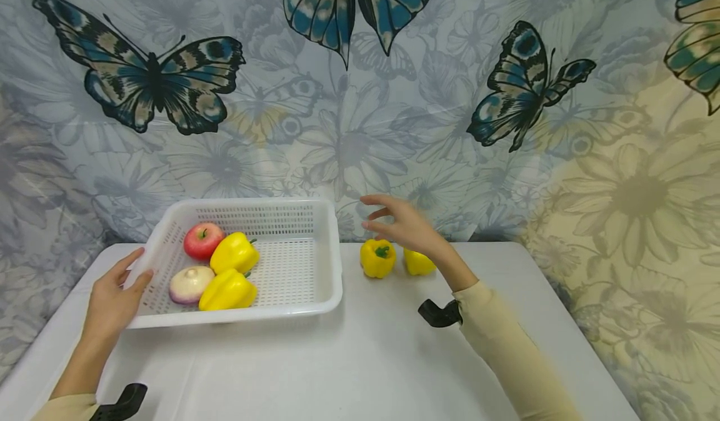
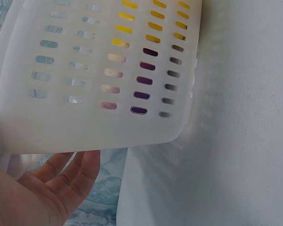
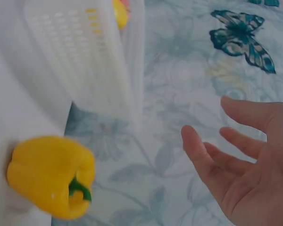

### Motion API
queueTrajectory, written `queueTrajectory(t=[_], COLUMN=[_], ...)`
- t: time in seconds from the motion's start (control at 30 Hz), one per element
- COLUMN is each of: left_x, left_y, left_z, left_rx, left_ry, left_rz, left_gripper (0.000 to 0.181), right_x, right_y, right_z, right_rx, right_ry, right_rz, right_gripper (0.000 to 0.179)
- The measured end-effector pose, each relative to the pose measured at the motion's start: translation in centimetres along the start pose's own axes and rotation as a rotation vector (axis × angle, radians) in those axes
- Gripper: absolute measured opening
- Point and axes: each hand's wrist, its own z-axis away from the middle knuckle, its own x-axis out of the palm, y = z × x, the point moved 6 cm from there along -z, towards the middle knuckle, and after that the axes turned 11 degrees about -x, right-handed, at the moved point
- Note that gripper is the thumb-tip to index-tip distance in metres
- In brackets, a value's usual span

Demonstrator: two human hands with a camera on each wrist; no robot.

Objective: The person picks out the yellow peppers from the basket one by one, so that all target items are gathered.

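My left hand point(image 1: 115, 293) grips the left rim of a white plastic basket point(image 1: 329, 246); the thumb lies at the rim and the fingers are curled beneath it in the left wrist view. Inside the basket lie a red apple point(image 1: 202, 242), two yellow bell peppers point(image 1: 233, 252) and a round white-and-purple vegetable point(image 1: 191, 285) like a turnip. To the right of the basket, my right hand point(image 1: 407, 224) hovers with nothing in its fingers, thumb and fingers spread apart. Below it on the table are a yellow bell pepper point(image 1: 377, 258) and another yellow bell pepper point(image 1: 419, 262), partly hidden by the hand.
A white-covered table point(image 1: 360, 365) bears the basket and the loose peppers. Right behind it hangs a fabric backdrop point(image 1: 360, 140) printed with butterflies and flowers. Black wrist mounts point(image 1: 440, 313) sit on both forearms.
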Motion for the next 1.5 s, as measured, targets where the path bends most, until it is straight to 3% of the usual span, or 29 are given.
queueTrajectory(t=[0.43,0.83,1.17,1.5], left_x=[0.3,0.1,0.4,0.2], left_y=[-0.2,0.0,0.0,0.0], left_z=[0.0,0.0,-0.1,0.0], left_rx=[-0.027,-0.033,-0.05,-0.028], left_ry=[-0.016,-0.013,-0.027,-0.036], left_rz=[0.023,0.029,0.075,0.036], left_gripper=[0.056,0.056,0.057,0.057], right_x=[5.1,10.7,14.1,17.7], right_y=[-1.3,-2.3,-2.6,-2.5], right_z=[-2.7,-4.0,-4.9,-5.4], right_rx=[0.055,0.076,0.124,0.214], right_ry=[-0.001,-0.029,-0.057,-0.113], right_rz=[-0.087,-0.114,0.001,0.099], right_gripper=[0.048,0.049,0.05,0.058])
